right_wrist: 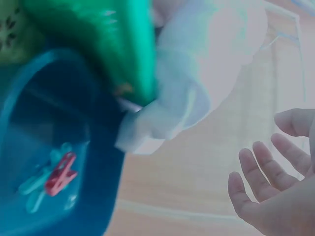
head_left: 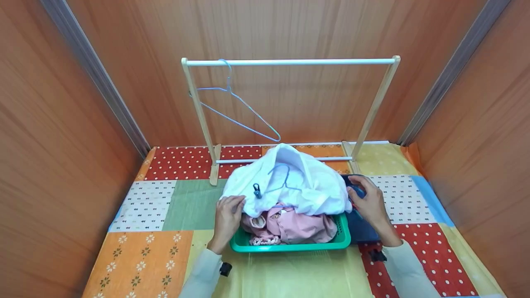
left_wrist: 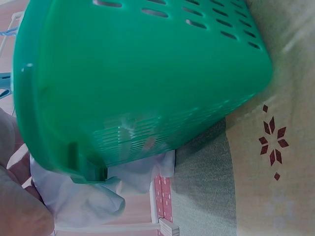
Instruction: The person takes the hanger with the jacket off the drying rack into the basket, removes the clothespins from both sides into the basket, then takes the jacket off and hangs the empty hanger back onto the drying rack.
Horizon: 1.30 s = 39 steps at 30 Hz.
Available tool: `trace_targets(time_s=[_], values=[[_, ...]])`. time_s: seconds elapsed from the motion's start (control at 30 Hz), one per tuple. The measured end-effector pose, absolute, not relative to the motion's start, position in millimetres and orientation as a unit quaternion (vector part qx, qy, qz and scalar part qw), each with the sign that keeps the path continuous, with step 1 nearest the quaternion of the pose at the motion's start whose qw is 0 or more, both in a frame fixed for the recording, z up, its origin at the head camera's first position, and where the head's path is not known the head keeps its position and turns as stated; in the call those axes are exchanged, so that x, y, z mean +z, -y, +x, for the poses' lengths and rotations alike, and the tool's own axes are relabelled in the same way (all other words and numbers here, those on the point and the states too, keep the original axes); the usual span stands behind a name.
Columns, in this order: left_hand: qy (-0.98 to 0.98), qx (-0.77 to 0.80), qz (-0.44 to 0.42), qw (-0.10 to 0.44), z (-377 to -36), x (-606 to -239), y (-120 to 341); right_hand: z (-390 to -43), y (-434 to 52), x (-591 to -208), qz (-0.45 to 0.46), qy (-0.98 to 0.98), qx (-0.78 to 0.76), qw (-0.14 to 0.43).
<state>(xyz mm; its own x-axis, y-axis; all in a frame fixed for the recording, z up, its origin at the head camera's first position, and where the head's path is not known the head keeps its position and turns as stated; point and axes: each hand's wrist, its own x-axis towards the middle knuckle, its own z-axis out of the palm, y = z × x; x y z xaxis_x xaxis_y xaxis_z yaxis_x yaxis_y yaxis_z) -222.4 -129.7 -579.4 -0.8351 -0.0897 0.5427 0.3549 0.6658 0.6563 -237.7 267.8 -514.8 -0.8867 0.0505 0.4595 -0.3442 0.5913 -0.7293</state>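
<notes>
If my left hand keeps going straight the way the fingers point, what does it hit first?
Probably the white garment heaped on the green basket: your left hand points up into its edge and seems to touch it already, though depth is unclear.

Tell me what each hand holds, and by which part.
The left hand grips the white cloth garment at its lower left edge. The right hand holds nothing, fingers open over the dark blue plastic bin.

White garment [head_left: 290, 182] heaped atop green basket [head_left: 290, 246], hanger on top.
</notes>
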Motion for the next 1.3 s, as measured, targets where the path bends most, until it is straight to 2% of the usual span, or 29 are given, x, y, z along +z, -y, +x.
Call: trace_targets(time_s=[0.43,0.73,1.3], values=[[0.865,-0.406,-0.078,0.284,-223.0,-580.2,129.1,-218.9,-231.6,-488.1,0.174,0.840,0.440,0.266],[0.865,-0.411,-0.076,0.278,-223.5,-580.2,129.7,-211.9,-197.2,-480.2,0.234,0.828,0.442,0.254],[0.865,-0.415,-0.075,0.271,-223.3,-580.3,129.9,-208.1,-131.3,-485.5,0.312,0.826,0.432,0.185]])
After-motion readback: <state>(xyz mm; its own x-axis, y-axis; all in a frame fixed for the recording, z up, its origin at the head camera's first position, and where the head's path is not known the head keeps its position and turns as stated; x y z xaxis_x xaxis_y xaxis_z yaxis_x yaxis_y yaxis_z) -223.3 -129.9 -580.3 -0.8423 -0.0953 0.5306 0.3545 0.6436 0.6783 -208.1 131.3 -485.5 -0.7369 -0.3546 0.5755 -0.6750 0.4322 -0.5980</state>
